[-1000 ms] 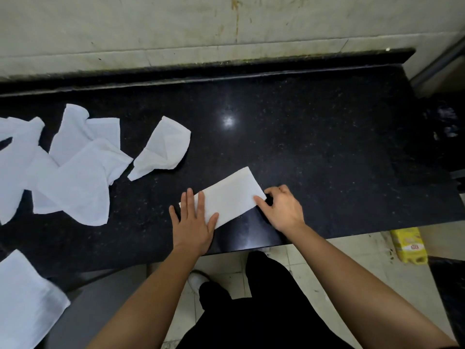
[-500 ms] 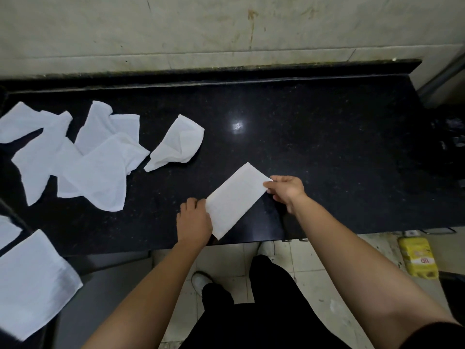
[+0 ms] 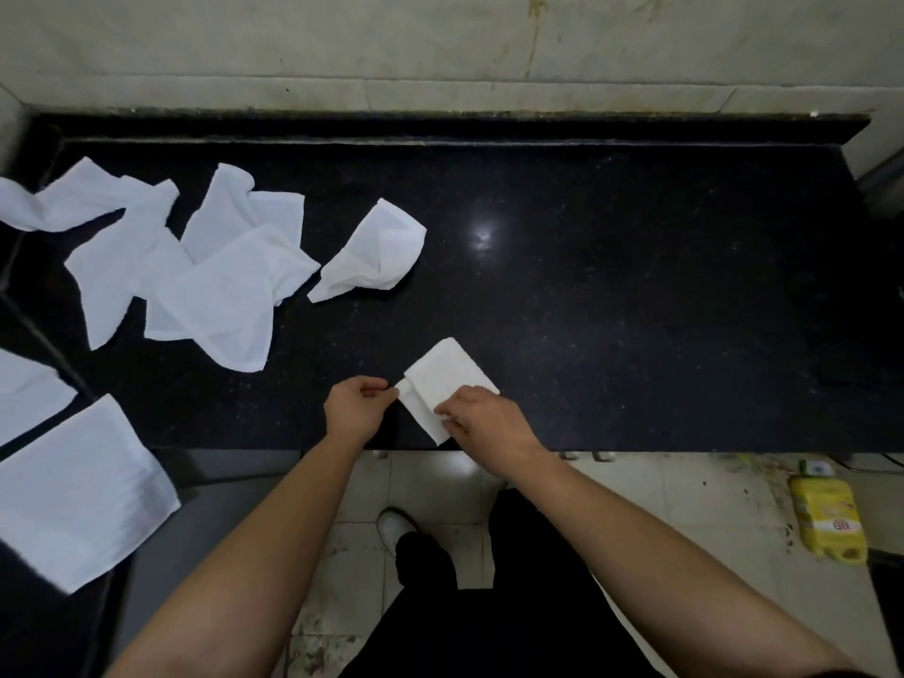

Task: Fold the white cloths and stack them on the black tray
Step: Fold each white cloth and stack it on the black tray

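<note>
The folded cloth (image 3: 447,376) lies as a small slanted rectangle at the near edge of the counter (image 3: 636,310), its nearest corner just reaching that edge. The left hand (image 3: 357,408) pinches the cloth's left corner between thumb and curled fingers. The right hand (image 3: 484,420) has its fingers curled down on the near long side and pinches the top layer. This looks like the last fold, or a squaring-up of it.

To do it well, the left hand should pin its corner while the right draws the layers into line until the edges meet. A flat palm should then press the crease before lifting, because fabric this thin will likely spring open if carried by one corner.

On the floor (image 3: 685,506) below are a white shoe (image 3: 394,526) and, well to the right, a yellow bottle (image 3: 826,516); neither is in the way. To the near left, a flat cloth (image 3: 73,491) rests on a dark surface that is probably the tray (image 3: 39,638). The carry there goes left past the counter's front corner.

Farther back on the left, out of that line, a heap of loose cloths (image 3: 195,271) lies overlapping. A crumpled cloth (image 3: 376,252) sits just beside the heap, apart from the folded one. These are not yet folded, so much of the task remains. Behind them runs a stained wall (image 3: 489,41).
</note>
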A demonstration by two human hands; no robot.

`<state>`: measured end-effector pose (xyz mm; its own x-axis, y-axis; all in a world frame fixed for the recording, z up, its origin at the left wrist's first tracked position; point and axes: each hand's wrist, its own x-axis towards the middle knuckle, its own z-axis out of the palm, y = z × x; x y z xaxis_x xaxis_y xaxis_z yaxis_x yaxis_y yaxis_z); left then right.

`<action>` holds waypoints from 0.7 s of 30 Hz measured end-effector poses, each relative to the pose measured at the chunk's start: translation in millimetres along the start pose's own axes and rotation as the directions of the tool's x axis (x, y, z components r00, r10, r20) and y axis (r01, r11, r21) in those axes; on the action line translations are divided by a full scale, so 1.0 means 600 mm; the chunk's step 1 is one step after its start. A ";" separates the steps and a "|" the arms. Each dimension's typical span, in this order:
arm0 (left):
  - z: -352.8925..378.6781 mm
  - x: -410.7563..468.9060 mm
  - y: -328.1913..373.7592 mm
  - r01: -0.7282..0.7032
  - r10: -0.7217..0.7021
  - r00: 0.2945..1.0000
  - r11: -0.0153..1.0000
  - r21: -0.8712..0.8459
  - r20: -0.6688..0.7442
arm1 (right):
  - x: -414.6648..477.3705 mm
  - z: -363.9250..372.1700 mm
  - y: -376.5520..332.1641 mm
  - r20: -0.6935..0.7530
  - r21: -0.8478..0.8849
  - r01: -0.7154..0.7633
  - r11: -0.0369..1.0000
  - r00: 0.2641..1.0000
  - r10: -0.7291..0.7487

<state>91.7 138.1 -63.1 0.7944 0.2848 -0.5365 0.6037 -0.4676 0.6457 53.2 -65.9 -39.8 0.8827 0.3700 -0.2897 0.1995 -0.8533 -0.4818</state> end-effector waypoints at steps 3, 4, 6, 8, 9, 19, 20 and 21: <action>0.003 -0.004 -0.009 0.060 -0.058 0.998 0.990 -0.131 0.018 | -0.003 0.035 -0.005 0.033 -0.071 0.039 0.997 0.999 -0.036; 0.004 -0.007 -0.010 0.067 -0.065 0.998 0.986 -0.153 0.019 | -0.003 0.041 -0.005 0.008 -0.071 0.034 0.997 0.999 -0.034; 0.006 -0.013 -0.012 0.082 -0.082 0.997 0.979 -0.187 0.007 | -0.004 0.048 -0.007 -0.037 -0.069 0.029 0.997 0.999 -0.031; 0.009 -0.015 -0.011 0.101 -0.106 0.994 0.969 -0.226 -0.010 | -0.006 0.048 -0.010 -0.109 -0.062 0.058 0.996 0.992 -0.065; 0.010 -0.015 -0.011 0.107 -0.113 0.993 0.965 -0.241 -0.014 | -0.007 0.048 -0.011 -0.153 -0.061 0.086 0.994 0.984 -0.094; 0.013 -0.017 -0.012 0.086 -0.090 0.996 0.960 -0.265 -0.003 | -0.017 0.077 0.003 -0.066 -0.157 0.276 0.948 0.955 -0.288; 0.012 -0.018 -0.010 0.082 -0.088 0.996 0.960 -0.266 -0.011 | -0.018 0.074 0.002 -0.059 -0.155 0.274 0.949 0.956 -0.286; 0.011 -0.020 -0.008 0.079 -0.088 0.996 0.956 -0.281 -0.018 | -0.019 0.072 0.002 -0.053 -0.155 0.276 0.949 0.956 -0.287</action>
<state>78.8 131.3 -63.4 0.7393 0.3402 -0.5811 0.6592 -0.1896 0.7276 25.1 -55.4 -73.0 0.8097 0.5792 -0.0946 0.4988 -0.7641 -0.4090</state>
